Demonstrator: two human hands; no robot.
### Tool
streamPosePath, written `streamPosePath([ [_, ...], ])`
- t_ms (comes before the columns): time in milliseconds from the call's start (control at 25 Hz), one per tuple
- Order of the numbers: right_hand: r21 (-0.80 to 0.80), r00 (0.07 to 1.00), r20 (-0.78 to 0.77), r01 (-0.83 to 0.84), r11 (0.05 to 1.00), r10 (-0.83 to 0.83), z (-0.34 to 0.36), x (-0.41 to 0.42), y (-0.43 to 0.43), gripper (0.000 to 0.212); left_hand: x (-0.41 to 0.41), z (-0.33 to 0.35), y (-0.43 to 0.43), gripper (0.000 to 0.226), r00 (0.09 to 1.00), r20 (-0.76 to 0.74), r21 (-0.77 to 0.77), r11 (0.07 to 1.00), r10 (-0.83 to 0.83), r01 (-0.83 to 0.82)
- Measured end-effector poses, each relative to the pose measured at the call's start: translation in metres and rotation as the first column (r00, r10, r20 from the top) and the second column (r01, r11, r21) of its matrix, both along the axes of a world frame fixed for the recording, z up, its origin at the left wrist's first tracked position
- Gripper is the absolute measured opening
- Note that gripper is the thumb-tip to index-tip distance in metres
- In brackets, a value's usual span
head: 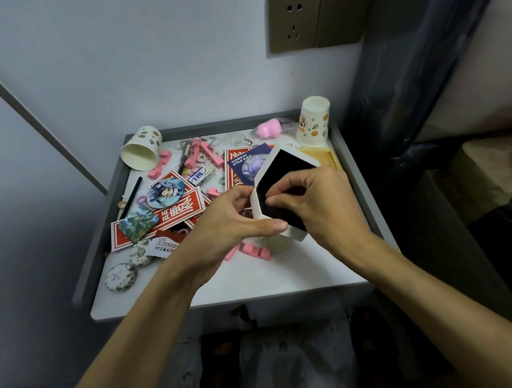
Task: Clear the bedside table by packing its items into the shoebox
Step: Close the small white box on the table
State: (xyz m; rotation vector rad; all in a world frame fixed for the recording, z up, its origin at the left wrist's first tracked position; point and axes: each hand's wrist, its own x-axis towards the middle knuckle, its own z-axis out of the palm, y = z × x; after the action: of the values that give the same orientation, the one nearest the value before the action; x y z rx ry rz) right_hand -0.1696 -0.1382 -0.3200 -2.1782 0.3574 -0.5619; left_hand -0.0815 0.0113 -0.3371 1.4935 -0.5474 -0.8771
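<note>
Both hands meet at the centre of the frame over the tabletop [287, 277], holding a white box [286, 166] with a black inside, tilted and lifted clear of the clutter. The left hand [232, 223] pinches the box's lower left wall between thumb and fingers. The right hand [314, 201] curls its fingers onto the black lining. Upper left, a cup [142, 149] lies tipped beside red cards [169, 213].

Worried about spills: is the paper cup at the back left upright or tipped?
Tipped: the paper cup lies on its side, mouth toward the camera.
</note>
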Motion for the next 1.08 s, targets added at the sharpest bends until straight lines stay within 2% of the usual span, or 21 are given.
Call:
streamPosePath([
  [80, -0.013, 1.0, 0.003, -0.024, 1.0, 0.024, 0.0, -0.001, 0.0, 0.007, 0.0, 0.0, 0.0, 0.067, 1.0, -0.006, 0.005, 1.0, -0.004, 0.004],
  [240, -0.165, 0.996, 0.003, -0.092, 0.982, 0.094, 0.002, -0.001, 0.001, 0.011, 0.0, 0.0, 0.0, 0.067, 1.0, 0.002, 0.006, 1.0, -0.003, 0.003],
  [320, -0.206, 0.994, 0.053, -0.085, 0.975, 0.098, 0.005, -0.002, -0.001, 0.013, 0.002, -0.001, 0.0, 0.066, 1.0, -0.015, -0.01, 1.0, 0.011, -0.011],
  [440, -0.155, 0.973, 0.215, 0.121, 0.98, -0.086, 0.011, -0.003, -0.017, 0.019, 0.009, 0.001, 0.003, 0.067, 1.0, -0.006, -0.003, 1.0, 0.021, -0.021],
  [480, -0.129, 0.971, 0.189, 0.172, 0.977, -0.146, 0.011, -0.003, -0.024, 0.022, 0.011, 0.002, 0.006, 0.069, 1.0, 0.005, 0.014, 1.0, 0.005, -0.005],
  [520, -0.069, 0.984, 0.104, 0.149, 0.986, -0.142, 0.011, -0.004, -0.032, 0.022, 0.014, 0.004, 0.009, 0.069, 1.0, 0.012, 0.031, 0.999, -0.024, 0.024],
  [560, 0.087, 0.998, -0.009, 0.055, 0.995, -0.054, 0.01, -0.004, -0.037, 0.02, 0.017, 0.006, 0.012, 0.07, 0.998, 0.015, 0.044, 0.997, -0.057, 0.057],
  [600, 0.371, 0.99, -0.09, -0.072, 0.926, 0.113, 0.008, -0.004, -0.04, 0.02, 0.019, 0.008, 0.015, 0.072, 0.996, 0.012, 0.055, 0.995, -0.086, 0.085],
  [640, 0.646, 0.962, -0.099, -0.132, 0.752, 0.253, 0.005, -0.003, -0.043, 0.024, 0.021, 0.009, 0.017, 0.074, 0.995, 0.007, 0.067, 0.992, -0.103, 0.103],
  [680, 0.8, 0.941, -0.091, -0.126, 0.586, 0.327, 0.003, -0.003, -0.046, 0.027, 0.023, 0.01, 0.019, 0.077, 0.994, 0.003, 0.082, 0.991, -0.106, 0.105],
  [720, 0.861, 0.922, -0.077, -0.131, 0.491, 0.38, -0.001, -0.002, -0.049, 0.028, 0.024, 0.01, 0.021, 0.08, 0.995, 0.001, 0.097, 0.99, -0.102, 0.101],
  [800, 0.885, 0.896, -0.033, -0.181, 0.429, 0.444, -0.005, -0.002, -0.055, 0.031, 0.026, 0.01, 0.023, 0.081, 0.995, 0.008, 0.108, 0.989, -0.104, 0.103],
  [840, 0.877, 0.886, -0.005, -0.219, 0.428, 0.463, -0.006, -0.002, -0.058, 0.032, 0.025, 0.01, 0.023, 0.082, 0.994, 0.013, 0.106, 0.989, -0.105, 0.103],
  [920, 0.82, 0.871, 0.032, -0.303, 0.485, 0.49, -0.007, -0.003, -0.057, 0.031, 0.022, 0.011, 0.02, 0.084, 0.997, 0.018, 0.097, 0.992, -0.078, 0.076],
  [1080, 0.588, 0.886, -0.012, -0.369, 0.72, 0.464, -0.001, -0.01, -0.038, 0.049, 0.012, 0.012, 0.005, 0.075, 0.999, 0.007, 0.041, 0.998, 0.037, -0.037],
])
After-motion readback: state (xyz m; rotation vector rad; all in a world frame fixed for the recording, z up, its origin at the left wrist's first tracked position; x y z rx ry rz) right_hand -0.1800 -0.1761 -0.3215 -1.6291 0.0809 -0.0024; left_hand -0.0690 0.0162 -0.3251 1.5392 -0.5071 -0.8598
